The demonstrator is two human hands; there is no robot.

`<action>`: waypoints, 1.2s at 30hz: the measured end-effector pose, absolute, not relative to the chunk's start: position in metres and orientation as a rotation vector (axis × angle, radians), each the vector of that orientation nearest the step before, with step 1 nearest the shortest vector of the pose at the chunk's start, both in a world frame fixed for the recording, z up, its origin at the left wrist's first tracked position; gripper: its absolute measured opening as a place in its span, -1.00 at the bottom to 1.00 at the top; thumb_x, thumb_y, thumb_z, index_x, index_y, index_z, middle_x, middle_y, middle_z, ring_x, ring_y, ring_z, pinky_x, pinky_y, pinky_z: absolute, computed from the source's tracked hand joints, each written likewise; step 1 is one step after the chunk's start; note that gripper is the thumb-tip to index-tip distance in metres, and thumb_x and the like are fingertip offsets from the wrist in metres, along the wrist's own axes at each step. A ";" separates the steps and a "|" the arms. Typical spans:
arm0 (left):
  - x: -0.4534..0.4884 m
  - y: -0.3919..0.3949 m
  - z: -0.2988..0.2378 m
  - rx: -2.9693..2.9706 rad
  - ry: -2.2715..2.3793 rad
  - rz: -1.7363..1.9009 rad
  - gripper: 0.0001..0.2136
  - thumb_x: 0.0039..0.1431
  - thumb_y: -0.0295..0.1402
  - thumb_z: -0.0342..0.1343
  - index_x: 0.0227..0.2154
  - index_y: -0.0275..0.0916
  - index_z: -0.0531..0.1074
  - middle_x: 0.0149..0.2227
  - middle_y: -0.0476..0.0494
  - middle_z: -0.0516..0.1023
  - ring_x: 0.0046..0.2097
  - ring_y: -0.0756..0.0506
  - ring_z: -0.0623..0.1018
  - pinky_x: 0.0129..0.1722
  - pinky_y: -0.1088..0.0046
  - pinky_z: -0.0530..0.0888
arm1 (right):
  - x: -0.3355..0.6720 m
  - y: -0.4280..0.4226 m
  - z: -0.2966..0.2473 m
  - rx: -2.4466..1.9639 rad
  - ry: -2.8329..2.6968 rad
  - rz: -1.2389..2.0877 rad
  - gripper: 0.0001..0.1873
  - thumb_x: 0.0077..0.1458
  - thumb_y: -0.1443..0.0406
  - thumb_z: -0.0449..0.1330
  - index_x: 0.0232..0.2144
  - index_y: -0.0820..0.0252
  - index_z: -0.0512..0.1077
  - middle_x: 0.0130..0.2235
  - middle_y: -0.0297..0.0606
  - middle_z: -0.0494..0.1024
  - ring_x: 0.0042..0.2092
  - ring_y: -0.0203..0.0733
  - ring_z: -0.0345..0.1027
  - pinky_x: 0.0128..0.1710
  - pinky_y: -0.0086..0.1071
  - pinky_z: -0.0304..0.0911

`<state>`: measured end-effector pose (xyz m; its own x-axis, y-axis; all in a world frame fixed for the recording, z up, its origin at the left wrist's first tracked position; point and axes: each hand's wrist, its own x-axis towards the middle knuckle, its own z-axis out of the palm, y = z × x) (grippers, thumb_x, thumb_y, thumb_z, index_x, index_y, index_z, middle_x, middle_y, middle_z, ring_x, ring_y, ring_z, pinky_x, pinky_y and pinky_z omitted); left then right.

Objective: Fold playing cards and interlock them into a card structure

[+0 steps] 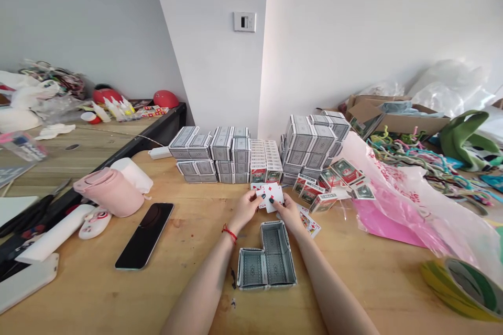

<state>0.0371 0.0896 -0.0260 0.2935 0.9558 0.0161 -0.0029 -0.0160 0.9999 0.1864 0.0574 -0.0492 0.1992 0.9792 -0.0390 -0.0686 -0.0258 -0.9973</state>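
Observation:
Both hands pinch playing cards (271, 194) over the middle of the wooden table, faces up, with red diamonds showing. My left hand (247, 208) is closed on the left side of the cards, a red string bracelet at its wrist. On their right side, my right hand (288, 209) is closed with the thumb on a card face. Between my forearms lies an L-shaped open tray made of cards (278, 261), grey-green backs facing inward. More loose cards (310, 221) lie face up beside my right wrist.
Blocks built from cards (196, 144) stand stacked along the wall, with a taller stack (310, 141) to the right. Card boxes (324, 201) lie before it. A phone (144, 236) and a pink pouch-like item (113, 191) are left; yellow tape (444, 288) and pink plastic (401, 204) are right.

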 end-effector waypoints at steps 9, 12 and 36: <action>0.032 0.090 -0.030 1.400 1.016 0.985 -0.76 -0.05 -0.20 0.09 -0.49 -0.32 0.43 -0.59 0.00 0.35 -0.55 0.05 0.23 -0.54 0.54 0.15 | 0.188 0.056 -0.043 -1.293 -1.023 1.101 -0.57 -0.21 -0.03 0.18 -0.43 0.20 0.37 -0.49 -0.32 0.48 -0.47 -0.23 0.31 -0.48 -0.41 0.22; 0.031 0.091 -0.032 1.391 1.032 0.984 -0.75 -0.06 -0.18 0.09 -0.55 -0.31 0.41 -0.63 0.03 0.29 -0.57 0.06 0.20 -0.55 0.54 0.11 | 0.187 0.056 -0.044 -1.321 -1.015 1.081 -0.58 -0.23 -0.03 0.20 -0.46 0.20 0.38 -0.50 -0.31 0.50 -0.45 -0.20 0.33 -0.48 -0.39 0.23; 0.030 0.093 -0.033 1.516 1.015 0.929 -0.74 0.01 -0.22 0.00 -0.64 -0.29 0.28 -0.64 0.05 0.21 -0.55 0.06 0.18 -0.54 0.54 0.11 | 0.187 0.055 -0.047 -1.337 -1.030 1.094 -0.59 -0.20 0.06 0.21 -0.33 0.23 0.39 -0.39 -0.24 0.56 -0.38 -0.13 0.42 -0.40 -0.32 0.33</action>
<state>0.0296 0.0925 -0.0331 0.3410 0.9388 0.0494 0.1323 -0.0999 0.9862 0.1867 0.0546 -0.0468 0.2039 0.9776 -0.0526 -0.0071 -0.0523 -0.9986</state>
